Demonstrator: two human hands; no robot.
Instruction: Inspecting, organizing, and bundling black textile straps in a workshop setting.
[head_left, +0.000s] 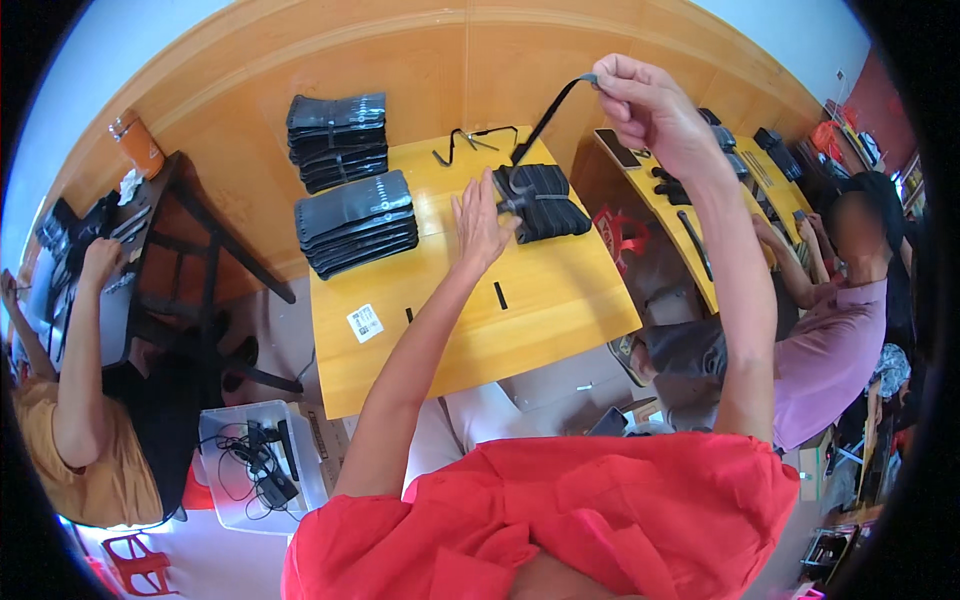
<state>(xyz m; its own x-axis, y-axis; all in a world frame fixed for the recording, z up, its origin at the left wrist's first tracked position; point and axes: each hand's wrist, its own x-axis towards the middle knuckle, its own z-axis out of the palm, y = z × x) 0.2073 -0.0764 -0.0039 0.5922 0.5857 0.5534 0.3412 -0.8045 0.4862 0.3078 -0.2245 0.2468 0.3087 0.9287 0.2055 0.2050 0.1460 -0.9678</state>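
My right hand (660,112) raised in a pinch, my left hand (482,228) lower, fingers extended.
Right arm (745,270) bare, stretched forward, thumb meeting index, other fingers loosely curled. Left forearm (425,350) bare too, slanting forward and inward; fingers slightly apart, pointing away from me, thumb out to the right. Hands well apart.
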